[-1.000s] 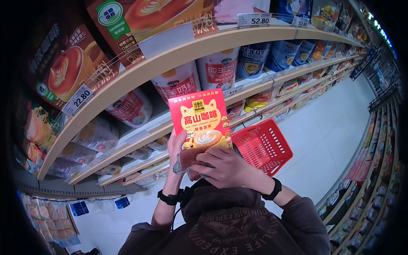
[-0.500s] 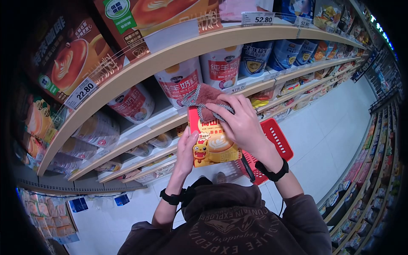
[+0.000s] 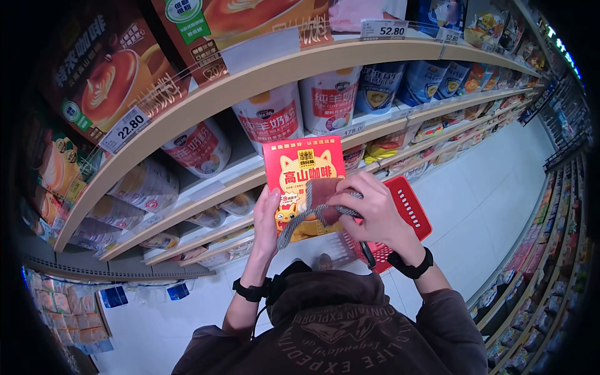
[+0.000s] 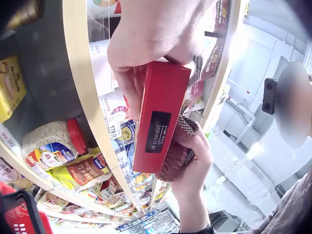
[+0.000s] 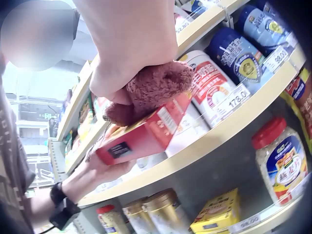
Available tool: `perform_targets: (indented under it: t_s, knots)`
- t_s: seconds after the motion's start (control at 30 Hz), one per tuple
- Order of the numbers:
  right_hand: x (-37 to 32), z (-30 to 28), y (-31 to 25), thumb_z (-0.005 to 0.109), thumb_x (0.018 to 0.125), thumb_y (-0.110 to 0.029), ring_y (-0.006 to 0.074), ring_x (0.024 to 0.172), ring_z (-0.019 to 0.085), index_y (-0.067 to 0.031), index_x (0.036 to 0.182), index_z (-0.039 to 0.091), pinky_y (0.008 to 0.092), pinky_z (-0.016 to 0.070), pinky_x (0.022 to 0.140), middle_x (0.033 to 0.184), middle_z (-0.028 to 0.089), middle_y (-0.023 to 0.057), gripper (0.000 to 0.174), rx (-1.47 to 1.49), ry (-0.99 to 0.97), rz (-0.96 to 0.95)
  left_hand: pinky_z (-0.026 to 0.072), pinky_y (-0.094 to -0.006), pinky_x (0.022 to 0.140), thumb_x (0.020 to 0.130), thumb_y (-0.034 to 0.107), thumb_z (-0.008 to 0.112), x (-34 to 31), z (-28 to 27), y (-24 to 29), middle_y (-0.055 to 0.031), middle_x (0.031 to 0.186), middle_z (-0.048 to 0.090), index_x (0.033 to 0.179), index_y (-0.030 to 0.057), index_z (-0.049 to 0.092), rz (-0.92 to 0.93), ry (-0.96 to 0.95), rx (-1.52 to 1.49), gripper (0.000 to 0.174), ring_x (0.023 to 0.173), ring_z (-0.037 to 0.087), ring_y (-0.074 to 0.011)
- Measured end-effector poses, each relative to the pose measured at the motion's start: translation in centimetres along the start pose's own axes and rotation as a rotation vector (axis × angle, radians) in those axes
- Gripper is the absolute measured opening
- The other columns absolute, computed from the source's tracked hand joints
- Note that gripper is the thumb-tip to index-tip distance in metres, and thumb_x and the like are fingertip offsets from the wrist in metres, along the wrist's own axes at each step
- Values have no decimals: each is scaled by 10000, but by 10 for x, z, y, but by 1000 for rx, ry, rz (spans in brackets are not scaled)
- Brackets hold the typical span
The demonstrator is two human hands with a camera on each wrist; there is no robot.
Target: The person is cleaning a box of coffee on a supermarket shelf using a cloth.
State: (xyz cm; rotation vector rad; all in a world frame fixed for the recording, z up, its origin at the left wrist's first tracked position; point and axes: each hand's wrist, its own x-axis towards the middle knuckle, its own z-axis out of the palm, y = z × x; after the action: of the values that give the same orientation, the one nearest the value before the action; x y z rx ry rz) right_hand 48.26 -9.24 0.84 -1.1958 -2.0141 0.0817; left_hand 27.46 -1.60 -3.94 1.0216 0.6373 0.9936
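A red and yellow coffee box with a cartoon cat outline and a cup stands in front of the body, its printed face toward the head camera. My left hand grips it by the left side, thumb on the front edge. In my right hand is a bunched reddish-brown cloth with a checked border, lying against the lower right of the box front. The right wrist view shows the fluffy cloth pressed close over the box. A dark date label shows on the box's narrow side.
A red shopping basket with a black handle is below and right of the box. Ahead, curved shelves hold goat milk powder cans, blue cans and large brown coffee packs. More stocked shelves line the right side.
The cloth went up to the box's top edge, then came down over its front. The box tilted and then turned its face back up, ending slightly to the right.
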Motion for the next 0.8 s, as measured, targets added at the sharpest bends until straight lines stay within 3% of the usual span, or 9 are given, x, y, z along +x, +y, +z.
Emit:
perform_targets:
  t_s: [0.17, 0.23, 0.3, 0.37, 0.4, 0.47, 0.57, 0.63, 0.8]
  knots:
    - [-2, 2, 24, 609, 728, -20, 264, 888, 584, -16, 969, 617, 366, 468, 808, 960, 576, 108, 241, -10, 325, 230, 457, -278, 914, 981, 264, 459, -3, -6, 1, -110, 1204, 579, 1298, -24, 435, -6, -7, -58, 429, 1063, 578, -136]
    - [-4, 5, 30, 575, 804, -35, 283, 919, 590, 8, 1046, 571, 342, 462, 817, 958, 579, 146, 246, 290, 343, 454, 461, -282, 917, 967, 226, 497, -6, -4, 5, -108, 1206, 578, 1301, -21, 435, -7, -20, -45, 420, 1070, 577, -137]
    - [-8, 6, 34, 560, 851, -55, 230, 932, 594, 18, 1083, 544, 317, 454, 825, 991, 590, 141, 244, 264, 306, 411, 465, -286, 920, 953, 188, 534, -7, 0, 8, -105, 1209, 578, 1304, -18, 435, -10, -36, -33, 420, 1077, 575, -138]
    - [-11, 10, 34, 560, 867, -55, 172, 939, 580, 17, 1087, 540, 301, 441, 848, 1004, 598, 110, 233, 515, 360, 571, 465, -298, 934, 892, 98, 629, -5, 6, 12, -104, 1210, 575, 1300, -6, 441, 66, -79, 202, 460, 1089, 566, -133]
    - [-13, 13, 35, 560, 867, -55, 172, 939, 580, 17, 1087, 540, 301, 441, 848, 1004, 598, 110, 233, 517, 355, 572, 473, -299, 925, 821, 43, 711, -4, 9, 17, -90, 1177, 595, 1264, 3, 467, 31, -56, 195, 508, 1070, 574, -126]
    - [-14, 18, 37, 555, 884, -58, 134, 964, 553, 16, 1099, 532, 290, 433, 860, 1023, 598, 87, 229, 588, 377, 579, 479, -297, 914, 808, 56, 729, -1, 7, 20, -80, 1152, 607, 1239, 5, 481, 63, -60, 291, 501, 1048, 585, -126]
    - [-15, 17, 29, 562, 873, -47, 147, 982, 553, 13, 1117, 527, 291, 428, 875, 1032, 594, 92, 253, 608, 375, 568, 491, -288, 875, 747, 57, 785, 3, 7, 25, -61, 1059, 650, 1124, 5, 551, 142, -19, 436, 447, 977, 613, -123]
    - [-15, 17, 27, 564, 867, -41, 158, 987, 556, 15, 1115, 530, 294, 427, 881, 1037, 592, 96, 256, 557, 376, 512, 485, -288, 864, 704, 30, 804, 5, -2, 26, -64, 1011, 664, 1033, 4, 593, 268, -30, 720, 392, 956, 614, -116]
    - [-3, -7, 9, 567, 836, -3, 208, 981, 575, 20, 1093, 560, 303, 437, 875, 1047, 589, 116, 258, 409, 369, 391, 475, -285, 870, 662, -26, 794, 10, -11, 23, -96, 1009, 676, 1008, -1, 617, 334, -40, 622, 389, 950, 637, -151]
